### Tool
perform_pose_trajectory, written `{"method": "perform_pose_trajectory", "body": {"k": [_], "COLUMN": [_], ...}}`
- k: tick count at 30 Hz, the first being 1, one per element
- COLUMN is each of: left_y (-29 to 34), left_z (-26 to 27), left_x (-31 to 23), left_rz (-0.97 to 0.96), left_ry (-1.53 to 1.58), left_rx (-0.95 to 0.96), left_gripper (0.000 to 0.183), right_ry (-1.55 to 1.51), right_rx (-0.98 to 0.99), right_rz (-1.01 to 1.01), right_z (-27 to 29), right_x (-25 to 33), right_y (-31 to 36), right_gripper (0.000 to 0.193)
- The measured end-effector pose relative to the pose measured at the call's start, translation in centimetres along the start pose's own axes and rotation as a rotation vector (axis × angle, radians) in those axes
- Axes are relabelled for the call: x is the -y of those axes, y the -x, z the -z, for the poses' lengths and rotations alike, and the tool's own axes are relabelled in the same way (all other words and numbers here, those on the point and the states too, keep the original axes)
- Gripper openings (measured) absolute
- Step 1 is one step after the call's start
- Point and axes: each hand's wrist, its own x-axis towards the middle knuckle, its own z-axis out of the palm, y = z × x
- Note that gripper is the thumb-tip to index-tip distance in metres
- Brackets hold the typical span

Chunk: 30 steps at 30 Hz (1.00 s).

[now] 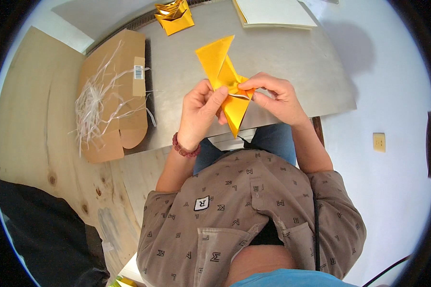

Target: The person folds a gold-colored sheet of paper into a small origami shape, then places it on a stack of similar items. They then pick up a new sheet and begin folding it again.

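Between my two hands, above the near part of the grey table, is a partly folded piece of gold paper (227, 71). One pointed flap stands up toward the far side and another points down toward me. My left hand (203, 107) pinches its left side, thumb on top near the middle fold. With thumb and index finger, my right hand (277, 95) grips the right edge, where a white underside shows at a fold. The fingers beneath the paper are partly hidden.
Folded gold paper pieces (175, 18) sit at the table's far edge. A stack of sheets (274, 13) lies at the far right. On the left, a flat cardboard piece (129, 103) carries tangled clear plastic strips (92, 103). The grey table (301, 71) borders a white wall.
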Motion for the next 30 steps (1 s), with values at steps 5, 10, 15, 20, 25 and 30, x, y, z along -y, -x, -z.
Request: {"method": "perform_pose_trajectory", "body": {"k": [5, 10, 15, 20, 25, 30], "left_y": [1.3, 0.8, 0.6, 0.8, 1.1, 0.6], "left_z": [-0.8, 0.0, -0.5, -0.9, -1.2, -0.3], "left_x": [0.7, 1.6, 2.9, 3.5, 3.4, 3.3], "left_rz": [-0.336, -0.484, -0.388, -0.290, -0.265, -0.525], "left_ry": [-0.118, -0.532, -0.252, -0.215, -0.276, -0.641], "left_rx": [-0.089, 0.014, -0.039, -0.083, -0.157, -0.184], "left_gripper": [0.033, 0.026, 0.012, 0.010, 0.014, 0.023], "right_ry": [-0.146, -0.110, -0.109, -0.153, -0.228, -0.210], "right_rx": [-0.088, -0.102, -0.128, -0.139, -0.160, -0.115], "right_rz": [-0.016, 0.007, 0.021, -0.099, -0.178, -0.139], "right_z": [-0.2, -0.2, -0.8, -1.3, -1.4, -1.4], "right_x": [-0.6, -0.9, -1.4, -1.8, -2.4, -2.4], "right_y": [0.2, 0.3, 0.4, 0.9, 0.9, 1.0], "right_gripper": [0.029, 0.024, 0.015, 0.009, 0.009, 0.008]}}
